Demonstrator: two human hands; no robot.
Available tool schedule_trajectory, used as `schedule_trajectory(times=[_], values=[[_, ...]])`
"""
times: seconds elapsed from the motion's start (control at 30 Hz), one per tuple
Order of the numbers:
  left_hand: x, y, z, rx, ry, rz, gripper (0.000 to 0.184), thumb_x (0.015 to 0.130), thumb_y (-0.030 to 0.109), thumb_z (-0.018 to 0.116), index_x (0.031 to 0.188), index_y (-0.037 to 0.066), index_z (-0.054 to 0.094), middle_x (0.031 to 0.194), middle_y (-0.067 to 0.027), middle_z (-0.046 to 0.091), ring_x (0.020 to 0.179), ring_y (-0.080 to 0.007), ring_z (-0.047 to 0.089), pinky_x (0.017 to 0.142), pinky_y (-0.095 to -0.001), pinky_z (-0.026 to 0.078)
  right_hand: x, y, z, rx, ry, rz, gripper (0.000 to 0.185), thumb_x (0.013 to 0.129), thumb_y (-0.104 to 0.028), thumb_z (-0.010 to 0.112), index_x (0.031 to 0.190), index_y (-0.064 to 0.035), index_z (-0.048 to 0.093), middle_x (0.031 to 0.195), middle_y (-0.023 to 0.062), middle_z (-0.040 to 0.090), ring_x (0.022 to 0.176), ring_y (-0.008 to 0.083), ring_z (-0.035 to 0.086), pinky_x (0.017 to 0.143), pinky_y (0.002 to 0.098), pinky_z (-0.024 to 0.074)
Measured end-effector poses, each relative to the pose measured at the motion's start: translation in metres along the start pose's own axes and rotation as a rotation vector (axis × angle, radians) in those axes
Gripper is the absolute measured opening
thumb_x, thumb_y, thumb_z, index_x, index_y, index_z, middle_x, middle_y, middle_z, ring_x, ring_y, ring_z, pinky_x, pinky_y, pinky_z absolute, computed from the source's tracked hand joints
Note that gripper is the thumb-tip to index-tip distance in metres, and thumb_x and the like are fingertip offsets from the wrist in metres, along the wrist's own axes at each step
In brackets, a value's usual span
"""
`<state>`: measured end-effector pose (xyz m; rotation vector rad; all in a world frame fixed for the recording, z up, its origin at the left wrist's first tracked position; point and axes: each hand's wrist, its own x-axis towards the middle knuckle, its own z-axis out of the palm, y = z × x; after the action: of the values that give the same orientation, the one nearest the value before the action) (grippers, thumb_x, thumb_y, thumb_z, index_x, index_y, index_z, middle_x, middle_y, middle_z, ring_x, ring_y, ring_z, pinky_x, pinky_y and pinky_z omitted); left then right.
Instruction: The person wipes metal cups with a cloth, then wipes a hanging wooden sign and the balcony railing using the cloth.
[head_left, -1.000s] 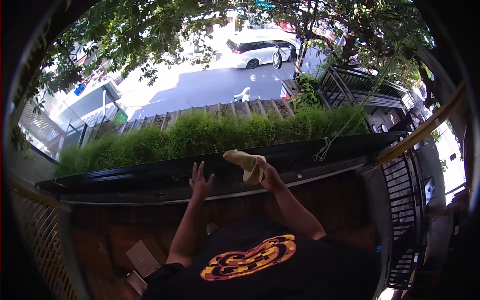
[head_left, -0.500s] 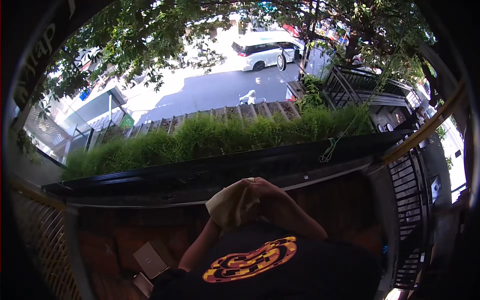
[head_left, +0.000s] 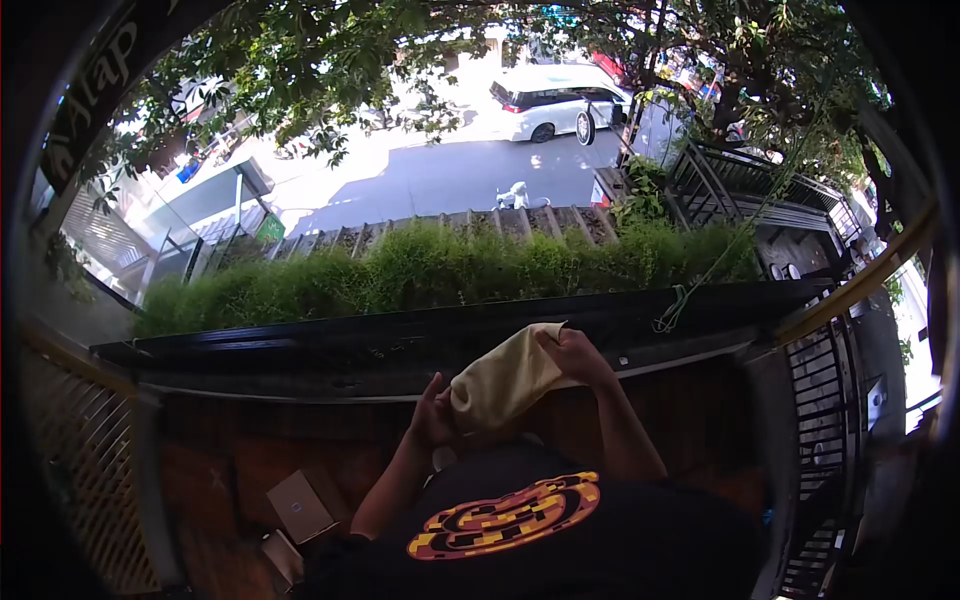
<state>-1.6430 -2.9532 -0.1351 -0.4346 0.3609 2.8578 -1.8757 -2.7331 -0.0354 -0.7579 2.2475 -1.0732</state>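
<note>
Beyond green plants (head_left: 420, 262), a white van (head_left: 560, 103) stands on the sunlit street (head_left: 430, 175).

Beyond the left hand (head_left: 433, 415), a long black ledge (head_left: 250, 340) fronts bushy green plants (head_left: 440, 265). Left of the hand lies a rectangular brown cardboard box (head_left: 297, 506).

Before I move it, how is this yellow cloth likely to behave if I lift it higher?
The cloth looks floppy: it creases and sags between the left hand and right hand. It is probably light, as it looks thin. Its loose folds would likely swing rather than keep their shape.
</note>
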Motion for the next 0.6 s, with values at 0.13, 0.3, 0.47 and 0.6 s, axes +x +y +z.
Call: schedule_trajectory(times=[0.13,0.3,0.47,0.6], values=[[0.010,-0.004,0.007,-0.026,-0.017,0.031,0.076,0.099,0.065,0.045,0.150,0.009,0.043,0.150,-0.0161,0.048,0.140,-0.0393,0.045,0.116,-0.0607,0.034,-0.010,-0.051,0.044,-0.366,-0.283,-0.063,0.061,0.099,-0.055,0.051,0.105,0.0022,0.070,0.092,0.0220,0.071,0.094,0.0362,0.071,0.084,0.0468,0.0524],[0.026,-0.004,-0.035,-0.074,0.104,0.030,0.066,0.103,0.056,0.046,0.144,0.005,0.045,0.136,-0.0178,0.057,0.123,-0.0374,0.058,0.108,-0.0550,0.044,-0.022,-0.011,0.152,-0.307,-0.488,-0.596,0.066,0.099,-0.057,0.053,0.120,0.0040,0.067,0.112,0.0240,0.069,0.112,0.0401,0.065,0.101,0.0468,0.0485],[0.020,0.002,-0.017,0.233,0.490,0.508,0.047,0.106,0.039,0.049,0.136,0.003,0.051,0.119,-0.0140,0.065,0.102,-0.0261,0.067,0.091,-0.0406,0.055,0.005,0.001,0.118,0.605,-0.883,0.086,0.074,0.102,-0.062,0.046,0.149,-0.0054,0.047,0.138,0.0169,0.060,0.128,0.0287,0.057,0.108,0.0435,0.0435],[0.029,-0.001,0.012,0.756,0.438,0.578,0.047,0.106,0.033,0.053,0.145,0.007,0.050,0.127,-0.0103,0.061,0.113,-0.0222,0.061,0.096,-0.0344,0.051,0.001,-0.009,0.088,1.160,-0.471,0.306,0.075,0.099,-0.067,0.046,0.144,-0.0067,0.051,0.124,0.0139,0.067,0.110,0.0255,0.067,0.098,0.0410,0.0520]])
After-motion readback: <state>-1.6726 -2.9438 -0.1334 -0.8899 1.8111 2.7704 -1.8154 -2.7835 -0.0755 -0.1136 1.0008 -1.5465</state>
